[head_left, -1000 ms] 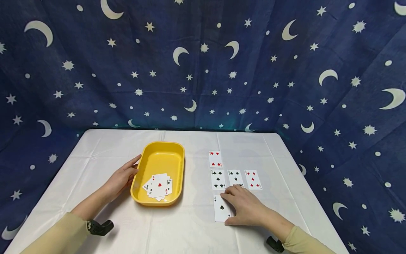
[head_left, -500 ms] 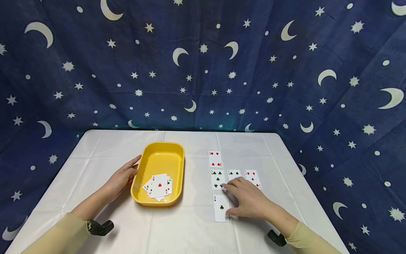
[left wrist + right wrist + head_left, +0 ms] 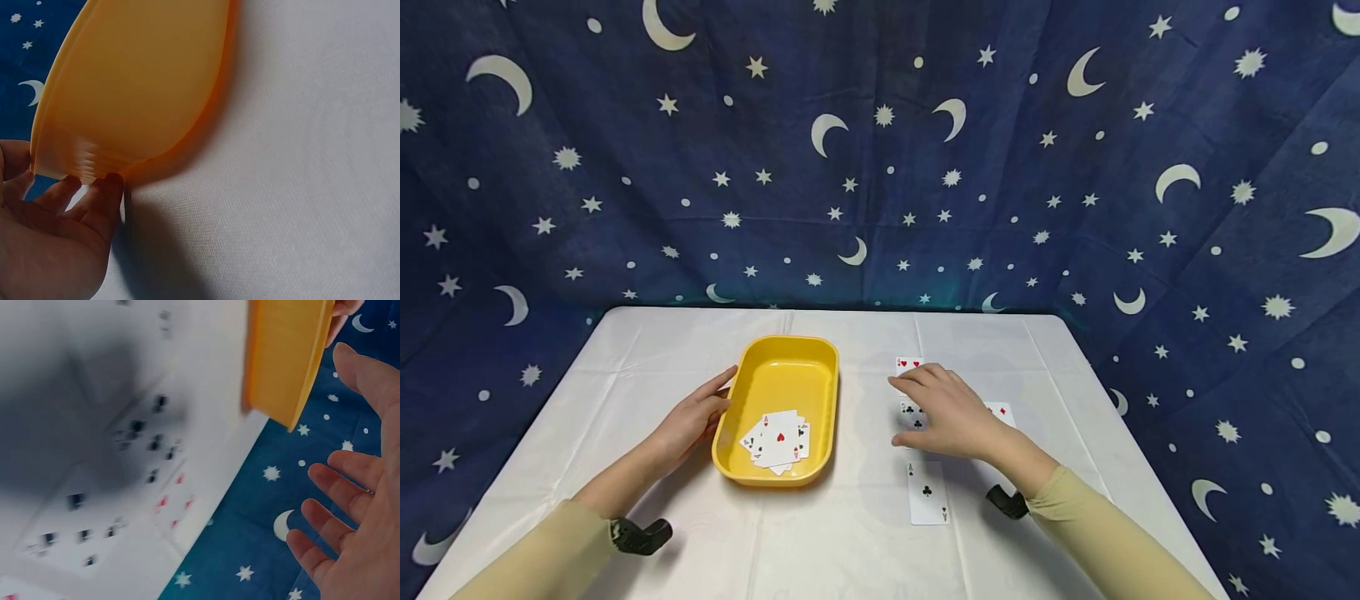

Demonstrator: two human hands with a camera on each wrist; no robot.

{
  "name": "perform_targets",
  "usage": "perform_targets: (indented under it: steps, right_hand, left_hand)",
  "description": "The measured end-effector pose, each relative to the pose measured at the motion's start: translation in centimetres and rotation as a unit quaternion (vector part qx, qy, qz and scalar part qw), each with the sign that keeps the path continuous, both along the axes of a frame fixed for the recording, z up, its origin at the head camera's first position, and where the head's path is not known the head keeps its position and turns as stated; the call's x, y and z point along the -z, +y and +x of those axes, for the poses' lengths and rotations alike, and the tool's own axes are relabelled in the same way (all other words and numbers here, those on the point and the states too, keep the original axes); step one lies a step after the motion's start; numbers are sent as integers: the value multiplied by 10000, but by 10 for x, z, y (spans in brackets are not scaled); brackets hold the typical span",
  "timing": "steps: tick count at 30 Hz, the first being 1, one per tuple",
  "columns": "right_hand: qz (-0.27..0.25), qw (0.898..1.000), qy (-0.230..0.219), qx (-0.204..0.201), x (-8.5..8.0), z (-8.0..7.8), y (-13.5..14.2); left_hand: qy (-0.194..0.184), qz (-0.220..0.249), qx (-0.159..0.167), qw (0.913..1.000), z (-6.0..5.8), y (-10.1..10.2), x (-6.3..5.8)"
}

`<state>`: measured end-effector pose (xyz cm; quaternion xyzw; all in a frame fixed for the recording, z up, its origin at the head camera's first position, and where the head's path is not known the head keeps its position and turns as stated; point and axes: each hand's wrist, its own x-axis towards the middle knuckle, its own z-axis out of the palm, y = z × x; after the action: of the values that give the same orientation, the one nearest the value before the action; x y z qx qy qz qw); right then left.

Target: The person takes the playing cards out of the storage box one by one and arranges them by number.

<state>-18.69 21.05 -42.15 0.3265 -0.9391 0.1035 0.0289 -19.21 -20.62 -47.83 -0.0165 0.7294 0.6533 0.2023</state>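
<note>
My left hand [image 3: 688, 427] rests its fingertips against the outer left wall of a yellow tray [image 3: 778, 379]; the left wrist view shows the fingers touching the tray's side [image 3: 137, 94]. My right hand [image 3: 951, 417] hovers over laid-out playing cards, fingers spread and nothing between thumb and fingers in the right wrist view. Below it lies the ace of clubs [image 3: 928, 500], face up. Partly covered in the head view are the five of clubs [image 3: 912, 414], the four of hearts [image 3: 907, 364] and the five of diamonds [image 3: 1002, 410]. Behind the hand, the five of spades is hidden there.
Inside the tray's near end is a loose pile of face-up cards, the ace of hearts [image 3: 780, 446] on top. A white cloth [image 3: 850, 542] covers the table. A dark blue curtain [image 3: 700, 167] with moons and stars hangs behind.
My right hand has lifted away from beside the ace of clubs and moved up and left over the other cards. The ace of clubs stays put. My left hand keeps its place at the tray.
</note>
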Motion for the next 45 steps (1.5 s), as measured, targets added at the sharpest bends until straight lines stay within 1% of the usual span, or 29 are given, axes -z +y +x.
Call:
perform_targets:
  steps: [6,12,17,21,24,28,35,39,45]
  right_hand:
    - [-29,9996,-190,-189,-11,-21,-34]
    - [147,9983,-340,-458,-11,-31,-71]
    - [478,9958,-410,-669,-8,-33,-103]
    - [827,9922,-437,-828,0,-36,-124]
    - [1011,9891,-564,-911,6,-37,-137]
    - [1235,9845,-750,-996,11,-37,-150]
    - [1692,9776,-664,-1060,23,-40,-163]
    - [1857,9751,-663,-1011,29,-42,-169]
    - [2067,9719,-583,-964,36,-42,-174]
  left_hand:
    - [-15,7,-34,10000,-1,0,1]
    - [-28,10,-62,10000,-1,0,1]
    - [-61,-12,-79,9999,-1,0,2]
    - [-76,-60,-119,9999,-1,0,2]
    - [-65,-28,-120,9999,-1,0,2]
    - [-51,4,-91,9999,-1,0,2]
    - [-32,-14,-103,9999,-1,0,3]
    - [-88,-76,-163,9998,-2,-1,5]
    - [-62,-74,-154,9998,-2,-1,6]
